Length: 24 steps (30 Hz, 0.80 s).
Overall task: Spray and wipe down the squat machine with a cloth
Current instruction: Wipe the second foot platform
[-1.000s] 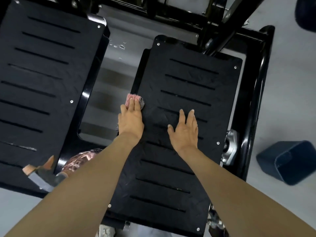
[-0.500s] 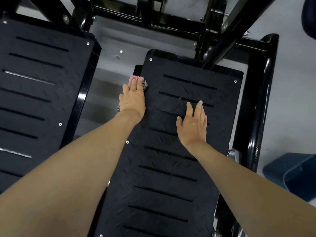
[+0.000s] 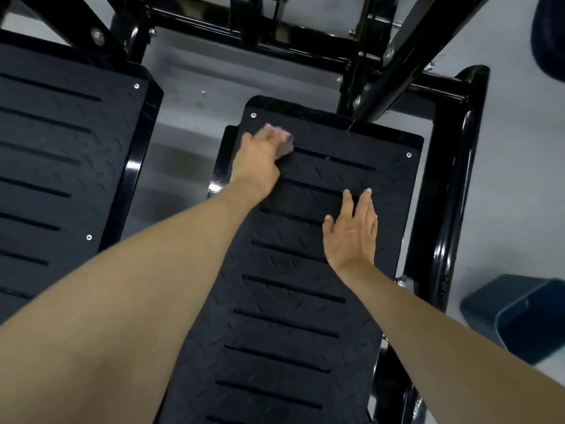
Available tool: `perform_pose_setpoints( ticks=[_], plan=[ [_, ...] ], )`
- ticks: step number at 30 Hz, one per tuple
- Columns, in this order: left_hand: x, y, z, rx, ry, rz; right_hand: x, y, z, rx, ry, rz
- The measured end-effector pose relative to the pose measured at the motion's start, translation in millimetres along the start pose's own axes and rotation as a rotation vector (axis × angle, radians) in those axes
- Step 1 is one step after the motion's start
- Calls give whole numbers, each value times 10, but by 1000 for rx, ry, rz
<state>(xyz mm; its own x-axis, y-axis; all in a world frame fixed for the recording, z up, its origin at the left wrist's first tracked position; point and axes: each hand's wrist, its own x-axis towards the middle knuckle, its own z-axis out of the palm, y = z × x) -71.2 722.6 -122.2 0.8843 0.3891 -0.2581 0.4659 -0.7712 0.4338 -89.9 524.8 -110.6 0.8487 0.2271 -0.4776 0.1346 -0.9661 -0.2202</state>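
Top-left corner of right footplate [image 3: 290, 316]: pink cloth [image 3: 282, 142], bunched, poking out past left hand [image 3: 260, 157].
- Left hand on top, pressing cloth onto plate. Motion blur: cannot tell if fingers flat or curled.
- Plate long axis runs away from person, slots crosswise.
- Rest of plate lies right of cloth and back toward person; next stroke probably goes that way.
- Right hand [image 3: 351, 234] flat on plate mid-right, fingers straight and together, holding nothing. Likely in wipe path.
- Left footplate [image 3: 61, 179] well apart, across gap.
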Motion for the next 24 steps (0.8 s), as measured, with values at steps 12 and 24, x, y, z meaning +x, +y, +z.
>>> perform_pose_setpoints(
  ticks=[12,24],
  plan=[
    [-29,262,-53,361,-109,88,-50,235,-31,50,0,112],
    [-80,1271,456,293,-213,191,-40,370,-73,42,0,167]
  ],
)
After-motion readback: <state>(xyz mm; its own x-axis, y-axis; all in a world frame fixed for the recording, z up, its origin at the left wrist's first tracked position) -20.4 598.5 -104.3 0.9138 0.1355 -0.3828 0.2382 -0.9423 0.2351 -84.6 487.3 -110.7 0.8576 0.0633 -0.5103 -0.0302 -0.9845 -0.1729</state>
